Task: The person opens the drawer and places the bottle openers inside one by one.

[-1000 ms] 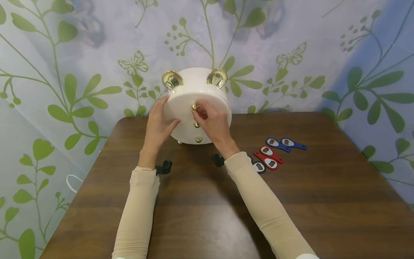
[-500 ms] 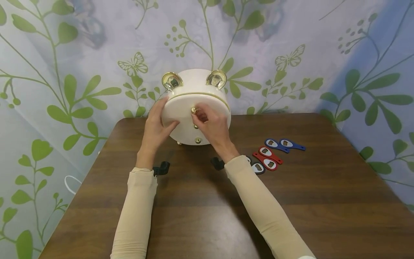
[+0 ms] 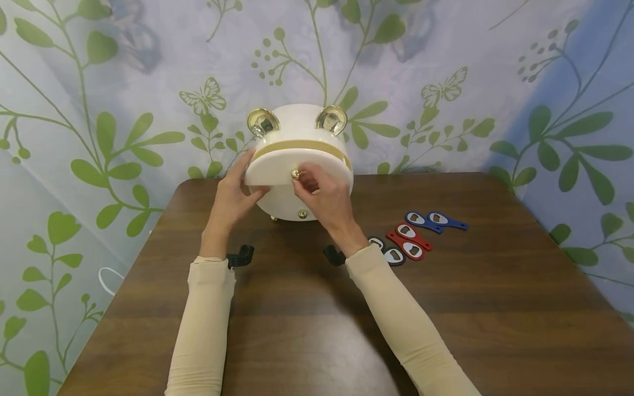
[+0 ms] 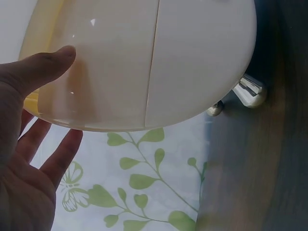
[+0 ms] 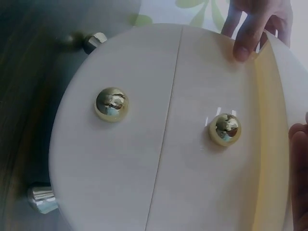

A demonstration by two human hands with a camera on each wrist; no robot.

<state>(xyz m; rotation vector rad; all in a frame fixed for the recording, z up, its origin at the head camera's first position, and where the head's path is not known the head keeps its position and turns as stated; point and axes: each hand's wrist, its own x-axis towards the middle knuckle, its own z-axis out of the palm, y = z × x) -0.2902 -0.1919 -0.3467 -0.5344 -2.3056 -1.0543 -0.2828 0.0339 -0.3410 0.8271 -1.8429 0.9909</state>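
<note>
A round white drawer cabinet (image 3: pixel 297 116) with gold ears, knobs and small feet stands on the table near its back edge. My right hand (image 3: pixel 329 199) pinches the gold knob (image 3: pixel 295 174) of the top drawer (image 3: pixel 269 168), which is partly pulled out and shows its yellowish top edge. My left hand (image 3: pixel 225 201) holds the cabinet's left side, the thumb (image 4: pixel 58 59) on the front and the other fingers along the edge. In the right wrist view the middle knob (image 5: pixel 225 130) and bottom knob (image 5: pixel 111 104) sit on drawers that are closed.
Right of the cabinet lie blue bottle openers (image 3: pixel 447 221), red bottle openers (image 3: pixel 413 250) and black bottle openers (image 3: pixel 394 256) on the brown wooden table (image 3: pixel 297 330). A leaf-patterned curtain (image 3: pixel 297 49) hangs behind. A white cable loop (image 3: pixel 110 275) shows past the left table edge.
The top drawer has come out toward me with my right hand on its knob, baring a widening yellowish strip. My left hand stays at the cabinet's side, slightly further left and lower.
</note>
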